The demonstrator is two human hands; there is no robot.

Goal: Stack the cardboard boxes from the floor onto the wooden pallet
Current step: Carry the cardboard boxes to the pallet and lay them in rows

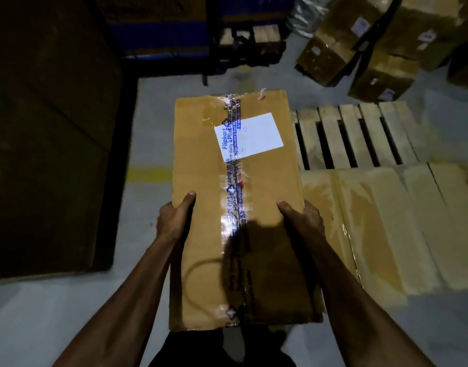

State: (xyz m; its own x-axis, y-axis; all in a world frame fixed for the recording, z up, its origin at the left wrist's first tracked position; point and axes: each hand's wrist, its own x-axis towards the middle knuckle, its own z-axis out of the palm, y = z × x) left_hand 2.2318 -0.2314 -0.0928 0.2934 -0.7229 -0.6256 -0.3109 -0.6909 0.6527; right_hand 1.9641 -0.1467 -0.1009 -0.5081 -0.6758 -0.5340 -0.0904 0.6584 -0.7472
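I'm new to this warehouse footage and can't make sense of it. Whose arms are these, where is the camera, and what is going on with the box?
There is no machine here: the single picture comes from a camera worn on a person's head, looking forward and down. The two bare arms are that person's own. The left hand and right hand each clasp a long side of a taped cardboard box with a white label, thumbs on top, a two-handed grip. On the grey floor to the right lies a wooden pallet, its near part covered by flat cardboard sheets. More boxes sit stacked beyond it. The held box is not yet on the pallet.
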